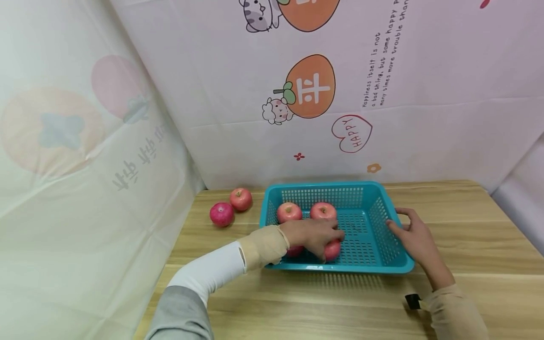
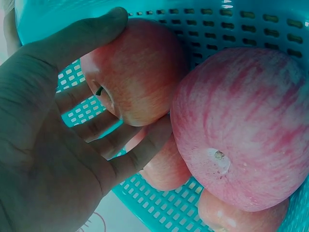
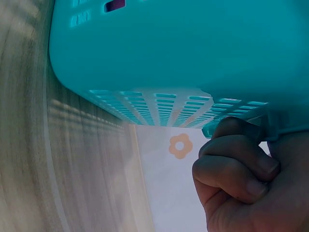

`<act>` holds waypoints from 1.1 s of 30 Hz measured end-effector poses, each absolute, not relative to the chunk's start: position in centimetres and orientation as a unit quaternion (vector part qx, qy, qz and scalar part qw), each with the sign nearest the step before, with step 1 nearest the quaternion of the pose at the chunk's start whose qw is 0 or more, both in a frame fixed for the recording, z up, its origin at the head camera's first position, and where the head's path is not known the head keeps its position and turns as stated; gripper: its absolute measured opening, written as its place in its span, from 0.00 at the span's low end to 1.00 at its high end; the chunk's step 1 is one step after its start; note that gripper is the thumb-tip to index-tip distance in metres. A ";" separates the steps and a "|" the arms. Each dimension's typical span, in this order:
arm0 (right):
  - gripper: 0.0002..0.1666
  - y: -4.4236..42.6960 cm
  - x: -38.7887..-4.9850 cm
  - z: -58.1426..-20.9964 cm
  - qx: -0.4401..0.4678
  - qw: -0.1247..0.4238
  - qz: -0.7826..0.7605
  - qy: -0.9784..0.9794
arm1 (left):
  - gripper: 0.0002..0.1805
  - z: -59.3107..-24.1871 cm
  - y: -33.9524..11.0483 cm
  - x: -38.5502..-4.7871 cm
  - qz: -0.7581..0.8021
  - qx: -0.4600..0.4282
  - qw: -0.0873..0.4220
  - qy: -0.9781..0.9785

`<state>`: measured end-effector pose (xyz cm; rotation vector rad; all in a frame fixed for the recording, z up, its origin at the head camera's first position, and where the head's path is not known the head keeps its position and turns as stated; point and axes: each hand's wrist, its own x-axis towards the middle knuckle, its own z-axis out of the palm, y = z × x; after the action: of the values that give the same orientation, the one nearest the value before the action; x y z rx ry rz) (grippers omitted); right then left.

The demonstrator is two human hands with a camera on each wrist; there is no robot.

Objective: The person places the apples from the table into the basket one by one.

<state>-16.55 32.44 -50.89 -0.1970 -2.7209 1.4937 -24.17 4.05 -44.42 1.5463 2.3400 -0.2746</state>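
A teal plastic basket (image 1: 340, 268) with slotted walls stands on the table and contains several red apples. My left hand (image 1: 313, 236) reaches inside, its thumb and fingers around the near middle apple (image 1: 332, 250); in the left wrist view this apple (image 2: 137, 72) sits between thumb and fingers, apart from the palm. Close beside it is a large streaked apple (image 2: 244, 130), partly hidden by my wrist in the head view. Two more apples, one on the left (image 1: 289, 212) and one in the middle (image 1: 323, 210), lie along the far side. My right hand (image 1: 418, 238) grips the basket's right rim, fingers curled.
On the table left of the basket lie another red apple (image 1: 241, 199) and a magenta round object (image 1: 222, 214). A printed white cloth (image 1: 238, 151) hangs behind the wooden table (image 1: 263, 302). A black strap end (image 1: 412, 301) sticks out at my right wrist.
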 end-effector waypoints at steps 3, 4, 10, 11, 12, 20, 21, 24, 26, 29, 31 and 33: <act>0.45 32.5 -16.6 -50.9 -0.064 0.015 0.482 -0.874 | 0.36 -44.6 4.1 -24.3 -0.099 0.548 0.161 0.815; 0.45 32.5 -16.6 -50.9 -0.064 0.015 0.482 -0.874 | 0.36 -44.6 4.2 -24.3 -0.101 0.550 0.160 0.813; 0.44 32.5 -16.7 -50.9 -0.062 0.014 0.484 -0.873 | 0.37 -44.7 4.3 -24.3 -0.103 0.546 0.167 0.814; 0.44 32.5 -16.7 -50.9 -0.061 0.014 0.483 -0.873 | 0.37 -44.7 4.3 -24.2 -0.104 0.544 0.168 0.815; 0.44 32.5 -16.7 -51.0 -0.061 0.013 0.483 -0.874 | 0.37 -44.6 4.3 -24.2 -0.105 0.542 0.170 0.816; 0.45 32.6 -16.7 -51.0 -0.063 0.012 0.481 -0.874 | 0.39 -44.5 4.2 -24.0 -0.112 0.536 0.175 0.818; 0.45 32.6 -16.7 -51.0 -0.063 0.012 0.480 -0.875 | 0.39 -44.6 4.2 -24.0 -0.113 0.538 0.174 0.817; 0.45 32.6 -16.7 -51.0 -0.064 0.012 0.479 -0.875 | 0.40 -44.6 4.2 -24.1 -0.117 0.540 0.175 0.815; 0.45 32.6 -16.7 -50.9 -0.066 0.012 0.480 -0.875 | 0.40 -44.6 4.2 -24.1 -0.119 0.541 0.177 0.814; 0.45 32.6 -16.7 -50.9 -0.067 0.010 0.484 -0.873 | 0.40 -44.6 4.2 -24.1 -0.118 0.540 0.180 0.813; 0.45 32.6 -16.7 -50.9 -0.067 0.010 0.485 -0.872 | 0.40 -44.6 4.1 -24.2 -0.114 0.541 0.181 0.813; 0.45 32.5 -16.7 -50.8 -0.067 0.009 0.487 -0.871 | 0.39 -44.6 4.1 -24.2 -0.111 0.542 0.182 0.813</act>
<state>-16.66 32.53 -50.84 -0.2093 -2.7205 1.5209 -24.23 4.11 -44.62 1.5305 2.2941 -0.3121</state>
